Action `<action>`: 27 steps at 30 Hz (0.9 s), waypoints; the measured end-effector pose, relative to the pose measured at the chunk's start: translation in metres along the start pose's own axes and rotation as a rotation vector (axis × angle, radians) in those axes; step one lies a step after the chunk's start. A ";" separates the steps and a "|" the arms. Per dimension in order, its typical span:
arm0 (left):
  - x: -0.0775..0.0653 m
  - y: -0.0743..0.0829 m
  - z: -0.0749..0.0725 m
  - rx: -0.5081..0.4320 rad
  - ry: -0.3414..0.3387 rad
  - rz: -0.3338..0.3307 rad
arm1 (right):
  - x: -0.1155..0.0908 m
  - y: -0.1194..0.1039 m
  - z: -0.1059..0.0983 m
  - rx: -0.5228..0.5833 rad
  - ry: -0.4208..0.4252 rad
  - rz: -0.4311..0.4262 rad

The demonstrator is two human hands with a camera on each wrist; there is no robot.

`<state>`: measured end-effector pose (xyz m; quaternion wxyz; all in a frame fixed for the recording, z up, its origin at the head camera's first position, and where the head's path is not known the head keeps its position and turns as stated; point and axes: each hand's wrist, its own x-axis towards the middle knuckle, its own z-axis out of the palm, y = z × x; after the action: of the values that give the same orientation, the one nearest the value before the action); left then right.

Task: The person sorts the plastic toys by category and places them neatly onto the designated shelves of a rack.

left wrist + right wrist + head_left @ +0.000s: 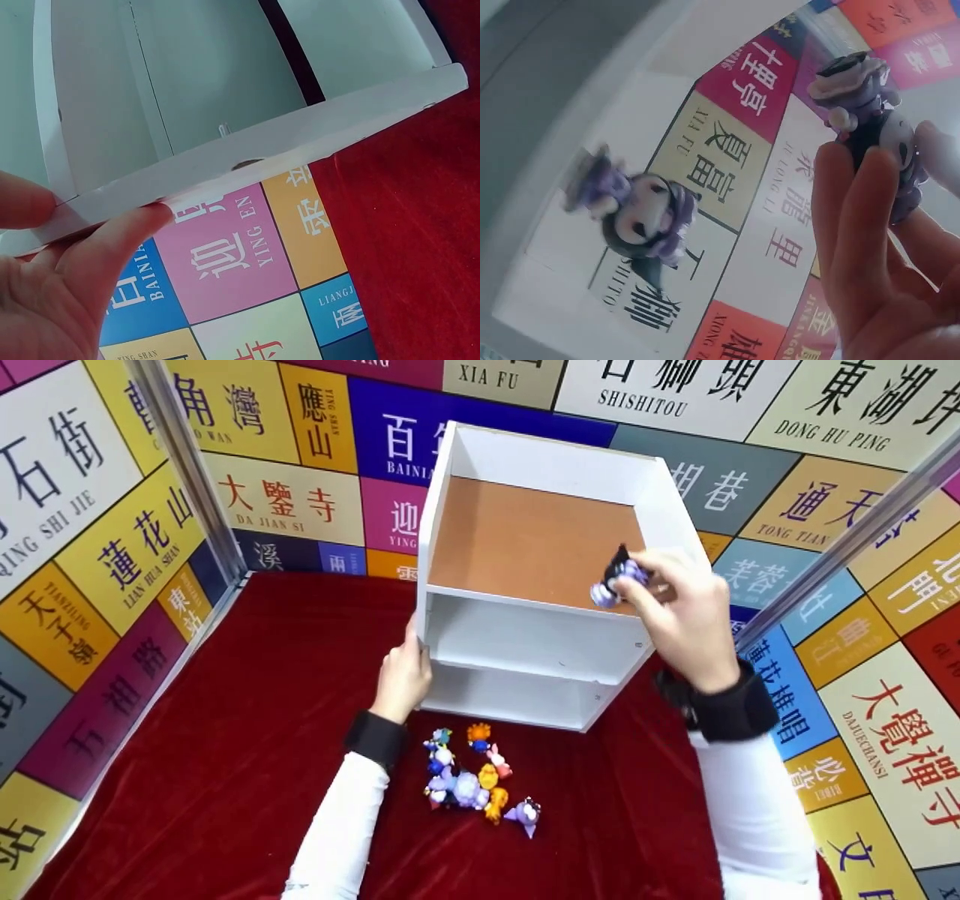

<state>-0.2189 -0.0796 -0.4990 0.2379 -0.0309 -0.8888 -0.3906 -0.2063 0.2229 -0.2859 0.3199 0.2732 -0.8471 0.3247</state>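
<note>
My right hand (686, 604) holds a small black-and-purple toy figurine (625, 570) between thumb and fingertips, over the front right of the white cabinet's brown-orange board. In the right wrist view the held figurine (885, 135) has a purple hat-like top and a pale face. A second, similar figurine (649, 214) shows blurred to the left of the fingers, seen against the printed wall. My left hand (405, 675) grips the left side panel of the cabinet (425, 540). Close up, the thumb and a finger of that hand (52, 292) lie on either side of the panel edge (180, 176).
Several small figurines (465, 787), purple, orange, blue and pink, lie clustered on the red cloth (262, 780) before the cabinet. One purple figurine (527, 814) sits slightly apart at their right. Printed panels (285, 502) with metal corner posts (187, 465) enclose the space.
</note>
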 end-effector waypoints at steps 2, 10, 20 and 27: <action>0.000 0.000 0.000 0.001 -0.001 -0.003 | 0.011 0.000 0.003 -0.045 -0.017 -0.009; 0.000 0.000 0.000 -0.003 0.013 0.008 | 0.037 0.005 0.021 -0.115 -0.113 -0.029; 0.000 0.000 0.000 -0.003 0.034 0.024 | 0.050 0.008 0.032 -0.223 -0.191 0.044; 0.000 0.000 0.001 0.010 0.038 0.013 | 0.054 0.010 0.040 -0.273 -0.253 0.068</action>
<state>-0.2191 -0.0790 -0.4995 0.2574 -0.0279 -0.8857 -0.3852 -0.2625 0.1869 -0.2743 0.2335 0.2374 -0.9255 0.1805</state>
